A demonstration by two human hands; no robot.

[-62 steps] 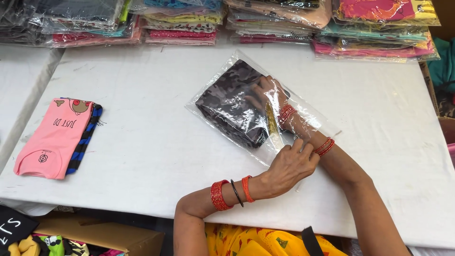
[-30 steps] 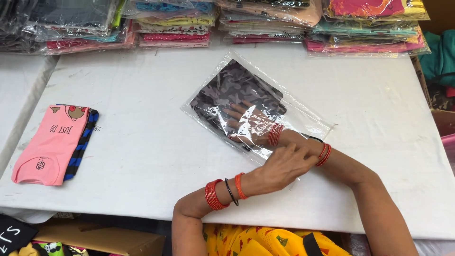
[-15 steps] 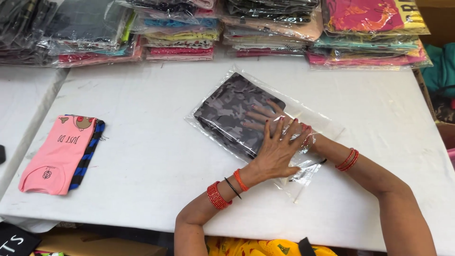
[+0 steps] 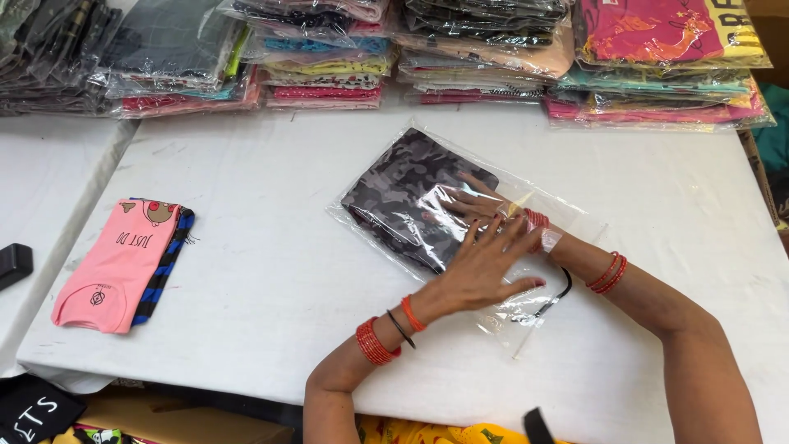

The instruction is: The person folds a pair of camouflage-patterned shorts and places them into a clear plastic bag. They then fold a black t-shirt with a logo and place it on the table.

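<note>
**Flattening a bagged shirt – both hands on the plastic**

The left hand (image 4: 485, 267) is lying flat with fingers spread wide on top of the clear plastic bag (image 4: 460, 222), not gripping anything – just pressing down near the open end. The right hand (image 4: 477, 204) is reaching in from the right, and it looks like it's sitting inside the bag mouth, fingers stretched out flat against the dark camo garment (image 4: 411, 193); no closed grip there either, as far as I can tell through the glare. The bag with the garment is lying angled in the middle of the white tabletop (image 4: 271, 279), well apart from the pink top (image 4: 115, 263) sitting on a blue striped piece near the left edge. Stacks of bagged clothes (image 4: 485, 49) are lining the far side.

My take on doing this bit well: keep the upper palm holding the film steady while the inner fingers are smoothing the fabric toward the closed corner – otherwise the folds could bunch up and air could get trapped. Slow, flat strokes, no pinching the plastic.
</note>
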